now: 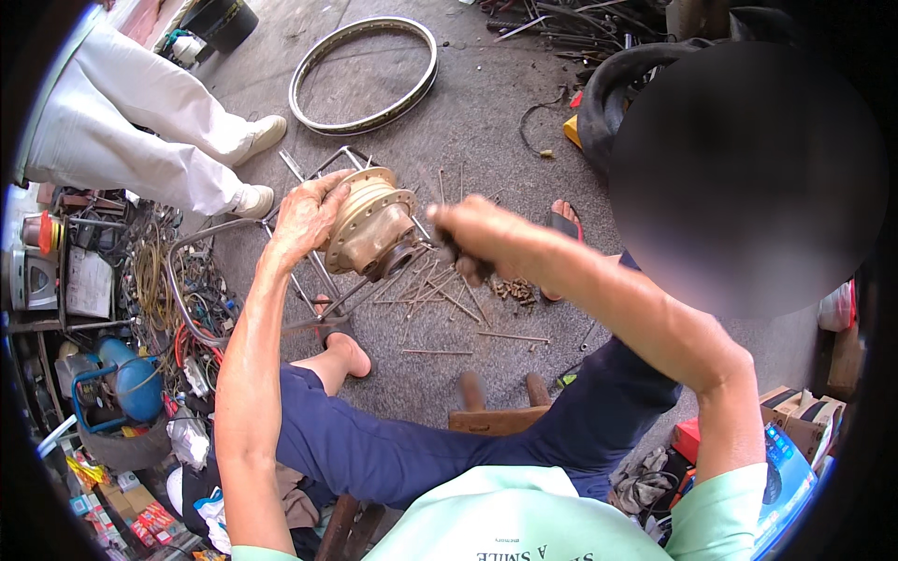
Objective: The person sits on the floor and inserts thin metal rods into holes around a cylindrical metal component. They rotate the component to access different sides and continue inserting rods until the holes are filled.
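A dull gold-and-grey wheel hub (pixel 374 229), its flange ringed with small holes, is tilted in front of me. My left hand (pixel 311 217) grips it from the left, thumb and fingers over its upper rim. Just right of the hub is my right hand (pixel 468 236), blurred, its fingers curled closed. Something dark shows under those fingers, but its kind is unclear. Below the hands, loose wire spokes (pixel 440 292) are scattered over the ground beside a small heap of brownish spoke nipples (pixel 516 292). Behind the hub stands a metal tube frame (pixel 325 280).
A bare wheel rim (pixel 297 92) lies ahead. At left, a person in pale trousers (pixel 154 122) stands close to the frame. Tangled cables (pixel 154 271) and a blue tank (pixel 131 379) crowd my left. Another person sits at right near a black tyre (pixel 608 103). A wooden stool (pixel 496 421) stands between my legs.
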Tool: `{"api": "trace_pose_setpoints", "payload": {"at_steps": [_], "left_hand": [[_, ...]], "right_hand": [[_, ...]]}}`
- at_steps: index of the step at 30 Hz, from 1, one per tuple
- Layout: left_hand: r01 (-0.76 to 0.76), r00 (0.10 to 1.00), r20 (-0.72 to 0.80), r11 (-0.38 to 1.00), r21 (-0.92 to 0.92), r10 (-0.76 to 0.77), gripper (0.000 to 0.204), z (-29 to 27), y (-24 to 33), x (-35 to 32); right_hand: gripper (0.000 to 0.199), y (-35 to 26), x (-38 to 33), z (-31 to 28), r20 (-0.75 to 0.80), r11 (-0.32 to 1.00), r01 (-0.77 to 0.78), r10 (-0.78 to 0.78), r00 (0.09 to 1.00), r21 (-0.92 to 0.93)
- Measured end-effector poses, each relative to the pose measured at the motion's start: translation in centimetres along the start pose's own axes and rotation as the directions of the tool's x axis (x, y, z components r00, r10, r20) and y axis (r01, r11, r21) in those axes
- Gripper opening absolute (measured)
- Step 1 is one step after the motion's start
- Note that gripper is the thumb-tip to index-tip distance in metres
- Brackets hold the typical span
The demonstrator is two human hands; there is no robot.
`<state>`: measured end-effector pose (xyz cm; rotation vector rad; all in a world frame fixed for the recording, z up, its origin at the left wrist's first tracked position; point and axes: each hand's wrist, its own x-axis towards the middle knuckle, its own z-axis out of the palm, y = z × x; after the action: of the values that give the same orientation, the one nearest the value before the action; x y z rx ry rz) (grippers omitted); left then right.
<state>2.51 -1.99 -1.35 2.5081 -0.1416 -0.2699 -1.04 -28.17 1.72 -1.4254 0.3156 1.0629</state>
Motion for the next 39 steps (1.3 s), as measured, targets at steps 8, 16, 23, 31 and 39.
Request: {"api": "trace_pose_setpoints", "payload": {"at_steps": [8, 16, 23, 31, 39], "left_hand": [[0.005, 0.999, 0.033, 1.0, 0.017, -0.005, 0.038, -0.6, 0.8, 0.0], [0.013, 0.999, 0.048, 1.0, -0.024, -0.012, 0.037, -0.5, 0.7, 0.3], [-0.003, 1.0, 0.011, 1.0, 0.006, 0.003, 0.037, -0.3, -0.7, -0.2], [-0.038, 0.999, 0.03, 0.999, 0.001, 0.038, 0.038, -0.6, 1.5, -2.4], [-0.029, 1.0, -0.006, 0.999, -0.029, 0.029, 0.037, -0.5, 0.9, -2.5]], "right_hand": [[0.034, 5.7, -0.4, 3.1, -0.051, 0.97, 0.244, -0.243, 0.969, 0.011], [0.038, 5.1, -2.7, 6.1, -0.092, 0.881, 0.357, -0.402, 0.911, -0.312], [0.025, -4.3, 0.1, 2.5, 0.059, 0.411, 0.438, -0.672, 0.738, -0.799], [0.008, -7.5, 5.6, -1.4, 0.382, -0.322, 0.205, -0.769, 0.513, -0.924], [0.006, -7.9, 7.7, 2.1, 0.52, -0.501, 0.156, -0.766, 0.379, -0.851]]}}
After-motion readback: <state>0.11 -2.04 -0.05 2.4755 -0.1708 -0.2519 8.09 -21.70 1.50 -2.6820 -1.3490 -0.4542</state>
